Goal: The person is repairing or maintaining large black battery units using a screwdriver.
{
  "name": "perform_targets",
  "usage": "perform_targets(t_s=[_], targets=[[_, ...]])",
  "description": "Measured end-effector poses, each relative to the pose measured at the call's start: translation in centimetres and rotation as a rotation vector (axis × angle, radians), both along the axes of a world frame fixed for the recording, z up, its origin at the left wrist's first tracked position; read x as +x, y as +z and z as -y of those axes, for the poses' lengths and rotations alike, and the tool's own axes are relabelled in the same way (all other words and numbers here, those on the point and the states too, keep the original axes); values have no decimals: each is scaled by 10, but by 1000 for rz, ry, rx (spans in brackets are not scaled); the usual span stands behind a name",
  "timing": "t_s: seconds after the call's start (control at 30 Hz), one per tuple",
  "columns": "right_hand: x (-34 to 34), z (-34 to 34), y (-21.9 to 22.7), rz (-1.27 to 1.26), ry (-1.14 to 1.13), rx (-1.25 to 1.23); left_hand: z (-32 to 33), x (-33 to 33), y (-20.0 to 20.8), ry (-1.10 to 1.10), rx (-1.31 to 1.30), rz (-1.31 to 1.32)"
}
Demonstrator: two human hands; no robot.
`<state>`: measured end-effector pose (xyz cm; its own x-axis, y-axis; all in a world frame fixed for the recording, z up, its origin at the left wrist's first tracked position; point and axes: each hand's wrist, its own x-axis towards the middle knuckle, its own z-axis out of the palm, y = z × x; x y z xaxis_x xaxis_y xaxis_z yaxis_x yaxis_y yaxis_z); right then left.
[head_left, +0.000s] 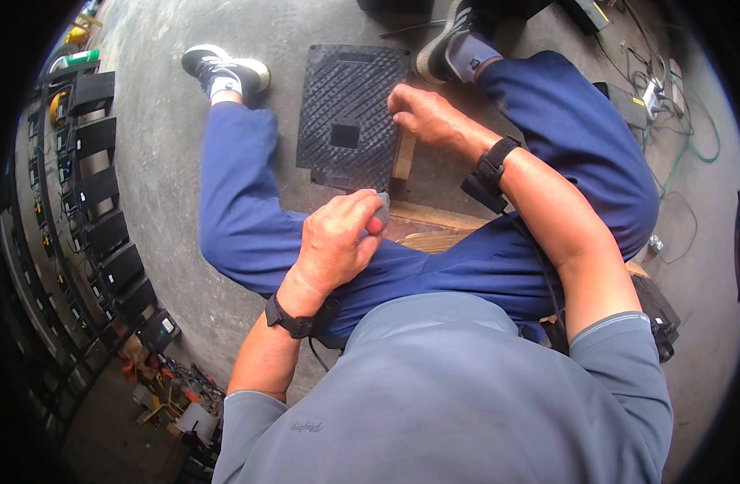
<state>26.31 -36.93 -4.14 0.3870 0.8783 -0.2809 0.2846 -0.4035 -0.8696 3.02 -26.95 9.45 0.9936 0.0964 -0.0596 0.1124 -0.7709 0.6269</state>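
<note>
A black rectangular panel (350, 101) with slanting ribs and a dark square patch is in front of me, between my feet. My right hand (430, 117) is closed at the panel's upper right edge, its curled fingertips against it. Near the panel's lower edge, my left hand (335, 235) pinches a small grey piece (383, 210); its kind does not show, and the fingers cover much of it. Something reddish shows at the fingers beside it, too small to tell. Both wrists wear black straps.
Wooden pieces (434, 216) lie beside and below the panel, between my thighs. A rack (96, 185) of dark boxes runs along the left, with a heap of mixed items (172, 395) at its near end. Cables and a white power strip (652, 98) lie on the floor at right.
</note>
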Motion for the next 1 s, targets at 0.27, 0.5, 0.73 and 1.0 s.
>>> perform_targets(t_s=[0.27,0.5,0.73,1.0], targets=[[2,1,-2,25,9,-1,-9,-7,11,93,-125,56],[1,-1,-1,25,16,-28,-24,-18,32,140,-208,134],[1,0,-1,22,9,-33,-27,-27,37,220,-275,158],[2,0,0,37,12,4,-40,-28,41,396,-359,220]])
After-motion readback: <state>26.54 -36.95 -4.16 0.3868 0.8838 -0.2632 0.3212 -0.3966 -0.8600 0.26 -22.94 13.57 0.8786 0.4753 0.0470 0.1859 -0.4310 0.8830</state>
